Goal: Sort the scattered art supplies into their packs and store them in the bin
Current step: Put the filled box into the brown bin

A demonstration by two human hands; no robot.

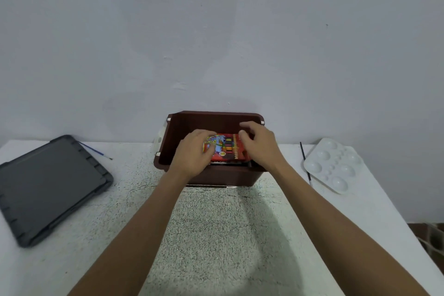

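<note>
A brown plastic bin (pixel 211 119) stands at the back of the table against the wall. Inside it lies a red pack of coloured pencils (pixel 228 149), on top of a darker pack whose edge shows beneath. My left hand (pixel 194 151) rests on the pack's left end with its fingers curled over the top. My right hand (pixel 258 144) is over the pack's right end with loosely curled fingers; whether it touches the pack is unclear.
A grey bin lid (pixel 50 187) lies at the left, with a blue-handled brush (pixel 96 151) behind it. At the right sit a white paint palette (pixel 334 166) and a thin black brush (pixel 305 161). The wall rises right behind the bin.
</note>
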